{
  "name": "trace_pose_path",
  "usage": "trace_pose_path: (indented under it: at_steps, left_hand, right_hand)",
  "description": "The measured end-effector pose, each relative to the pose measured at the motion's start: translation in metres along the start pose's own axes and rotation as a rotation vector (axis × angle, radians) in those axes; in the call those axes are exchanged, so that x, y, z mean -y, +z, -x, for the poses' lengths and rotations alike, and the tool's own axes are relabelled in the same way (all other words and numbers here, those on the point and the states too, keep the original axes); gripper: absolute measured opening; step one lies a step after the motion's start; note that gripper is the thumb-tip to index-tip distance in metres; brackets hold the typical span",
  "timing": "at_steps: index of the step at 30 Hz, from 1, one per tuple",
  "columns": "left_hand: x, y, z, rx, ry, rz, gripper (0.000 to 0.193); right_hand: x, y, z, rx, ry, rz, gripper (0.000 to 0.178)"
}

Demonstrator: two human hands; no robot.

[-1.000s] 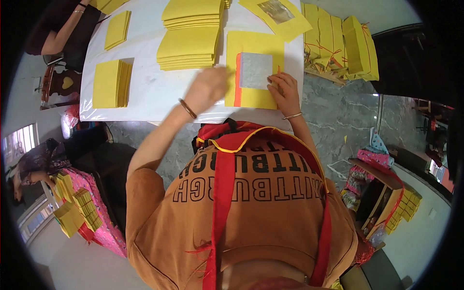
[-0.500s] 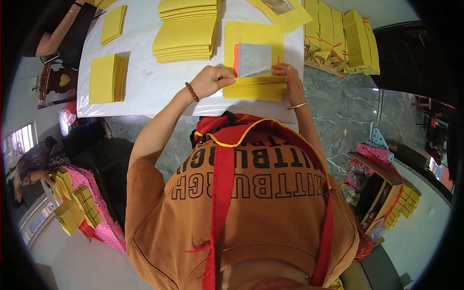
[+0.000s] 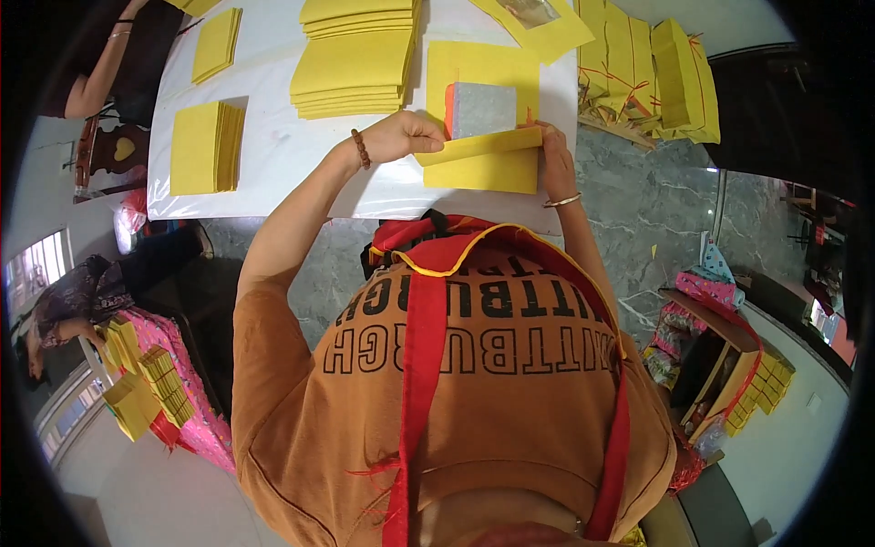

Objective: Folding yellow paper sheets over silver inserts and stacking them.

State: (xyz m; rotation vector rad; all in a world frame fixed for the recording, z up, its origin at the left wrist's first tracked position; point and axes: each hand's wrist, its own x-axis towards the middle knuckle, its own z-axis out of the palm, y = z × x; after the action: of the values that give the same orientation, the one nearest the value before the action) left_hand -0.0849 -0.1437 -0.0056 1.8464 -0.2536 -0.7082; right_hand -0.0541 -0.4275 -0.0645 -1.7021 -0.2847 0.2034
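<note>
The left hand (image 3: 407,137) has thumb and forefinger pressed together, pinching the left end of a narrow yellow band (image 3: 483,146). The right hand (image 3: 555,155), level with it and to its right, has its fingers bent at the band's other end; whether they pinch it or only touch it, I cannot tell. Between the two hands the band runs slightly aslant, its left end nearer the person, across a yellow sheet (image 3: 483,176); whether it is a folded edge or a separate piece is unclear. Just beyond the band, also between the hands, a grey square (image 3: 485,108) lies on the sheet with an orange strip (image 3: 449,111) along its left side, the side toward the left hand. A beaded bracelet (image 3: 360,149) circles the left wrist and a thin bangle (image 3: 563,201) the right. Past the left hand, farther from the person, a thick stack of folded yellow paper (image 3: 348,73) rests on the white-covered table (image 3: 283,173); well to that hand's left lies a smaller yellow pile (image 3: 205,149). Beyond the right hand, off to its right, stand yellow bundles (image 3: 629,55) tied with red string.
</note>
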Motion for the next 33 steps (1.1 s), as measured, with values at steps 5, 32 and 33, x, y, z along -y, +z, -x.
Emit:
trace_pose_path:
  at_steps: [5,32,33]
  left_hand:
    - [0.002,-0.002,-0.001,0.012,-0.021,-0.008,0.018]
    - [0.000,0.019,0.010,-0.390,0.432,-0.637,0.047]
    - [-0.002,0.024,0.011,-0.443,0.418,-0.685,0.046]
  right_hand:
    - [-0.006,-0.002,-0.001,0.019,-0.014,-0.002,0.041]
    - [-0.014,-0.008,-0.008,0.087,-0.283,0.175,0.022]
    - [-0.008,-0.009,-0.008,0.090,-0.285,0.177,0.022]
